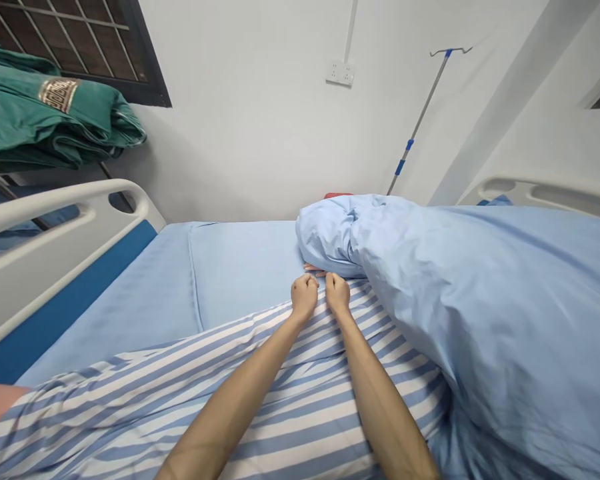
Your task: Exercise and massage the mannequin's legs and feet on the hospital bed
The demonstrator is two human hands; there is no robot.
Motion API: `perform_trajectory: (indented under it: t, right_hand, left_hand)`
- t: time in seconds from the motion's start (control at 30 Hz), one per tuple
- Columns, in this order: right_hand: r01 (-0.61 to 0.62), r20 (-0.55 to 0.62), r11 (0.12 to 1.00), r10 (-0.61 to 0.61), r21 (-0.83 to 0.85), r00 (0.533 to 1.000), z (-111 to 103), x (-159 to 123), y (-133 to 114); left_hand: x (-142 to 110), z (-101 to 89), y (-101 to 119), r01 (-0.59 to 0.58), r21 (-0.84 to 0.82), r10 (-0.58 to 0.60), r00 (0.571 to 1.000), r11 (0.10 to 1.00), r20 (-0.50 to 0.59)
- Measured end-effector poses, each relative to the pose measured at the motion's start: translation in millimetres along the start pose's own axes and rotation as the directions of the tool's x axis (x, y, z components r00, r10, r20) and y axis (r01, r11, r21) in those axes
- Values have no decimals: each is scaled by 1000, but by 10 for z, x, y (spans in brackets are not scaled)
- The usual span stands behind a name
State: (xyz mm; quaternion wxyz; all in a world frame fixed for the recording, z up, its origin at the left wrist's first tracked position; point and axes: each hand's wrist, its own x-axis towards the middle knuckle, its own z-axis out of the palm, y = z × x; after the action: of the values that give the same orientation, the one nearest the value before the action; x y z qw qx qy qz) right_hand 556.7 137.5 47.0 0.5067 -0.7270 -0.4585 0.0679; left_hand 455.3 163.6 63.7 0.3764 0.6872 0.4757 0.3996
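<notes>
My left hand [305, 295] is closed, knuckles up, at the far edge of a blue-and-white striped hospital garment [300, 400]. Just to its right, my right hand [338, 293] is closed in the same way and seems to pinch the cloth too. The fingertips of both are largely hidden. The garment covers a body lying across the bed, with a bare skin-coloured part [0, 410] showing at lower left. Beyond my hands, the fingers of another hand [314, 269] stick out from under a bunched light-blue quilt [470, 287].
A light-blue bed sheet [245, 260] lies beneath the body. Pale bed boards [105, 193] stand at left and right. Behind are an IV pole [423, 113], a wall socket [339, 73] and a folded green cloth [55, 120] near a barred window [80, 33].
</notes>
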Motion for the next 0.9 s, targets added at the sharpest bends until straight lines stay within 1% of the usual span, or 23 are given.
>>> perform_trajectory:
  t: [0.07,0.2,0.27,0.37,0.47,0.53,0.6,0.7,0.73,0.83,0.9]
  right_hand:
    - [-2,-13,1000,2,27,1000,0,8,1]
    - [29,-95,998,-23,62,995,-54,14,34]
    - [16,-108,998,-10,54,994,-71,10,77]
    - [-7,-119,1000,10,25,993,-59,13,135]
    - [-30,-155,1000,29,-6,988,-61,34,146]
    - [-31,-189,998,21,-48,982,-100,54,130]
    - [-21,-240,994,-4,-104,971,-156,76,118]
    - [-15,-292,987,-33,-161,956,-214,121,160]
    - [-18,-281,985,-32,-174,959,-215,137,193]
    - [-33,-201,972,-15,-234,980,-170,170,311]
    - [-40,-171,954,-11,-296,985,-131,172,364]
  left_hand:
    - [41,84,26,-3,28,2,999,1000,33]
    - [76,196,-16,39,210,-67,989,977,130]
    - [95,203,-26,37,215,-73,985,976,159]
    - [116,213,14,-38,169,5,982,985,188]
    - [83,265,58,-157,240,89,958,958,273]
    - [33,303,58,-211,331,97,940,920,328]
    - [-15,327,38,-229,400,88,936,887,341]
    - [-55,334,-3,-231,437,75,936,869,345]
    - [-59,334,-15,-238,439,81,935,866,346]
    - [-57,330,-28,-265,440,109,931,858,347]
    - [-60,307,-11,-287,429,121,919,857,375]
